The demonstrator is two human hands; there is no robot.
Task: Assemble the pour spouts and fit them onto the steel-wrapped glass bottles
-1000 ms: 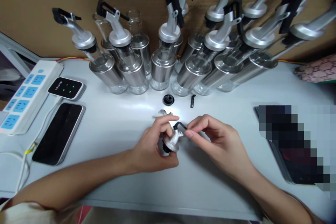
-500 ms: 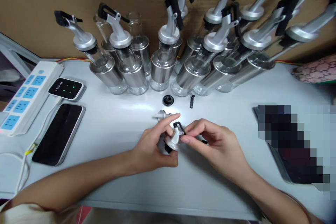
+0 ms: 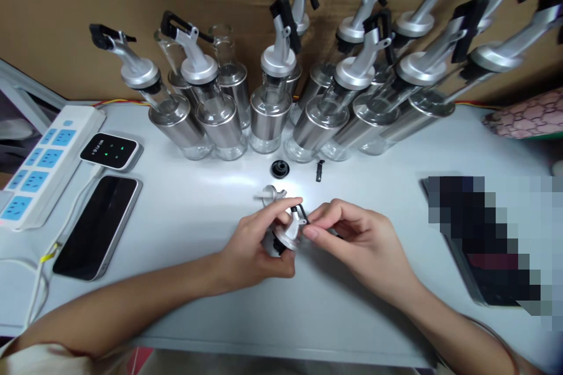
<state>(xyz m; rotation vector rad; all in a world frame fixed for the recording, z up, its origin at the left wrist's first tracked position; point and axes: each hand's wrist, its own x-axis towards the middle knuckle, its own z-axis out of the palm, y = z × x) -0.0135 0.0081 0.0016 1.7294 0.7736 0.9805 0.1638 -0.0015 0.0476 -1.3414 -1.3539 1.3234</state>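
Observation:
My left hand (image 3: 259, 240) grips a silver pour spout (image 3: 291, 233) with a black stopper base and a black hinged lever, its index finger resting on the lever's top. At the spout's right side, the thumb and index finger of my right hand (image 3: 352, 234) pinch the lower end of the black lever (image 3: 304, 215). Just beyond my left hand lies another silver spout body (image 3: 269, 194) on its side. A round black stopper (image 3: 280, 169) and a loose black lever (image 3: 320, 170) lie farther back on the table.
Glass bottles with steel bands (image 3: 270, 114) stand along the back, several topped with spouts. At left are a power strip (image 3: 48, 164), a small Wi-Fi device (image 3: 109, 150) and a phone (image 3: 97, 228). A dark, partly blurred device (image 3: 466, 263) lies at right, behind it a pink patterned item (image 3: 528, 116).
My left index finger has come down onto the top of the spout's lever. My right hand keeps its pinch; the view has shifted slightly.

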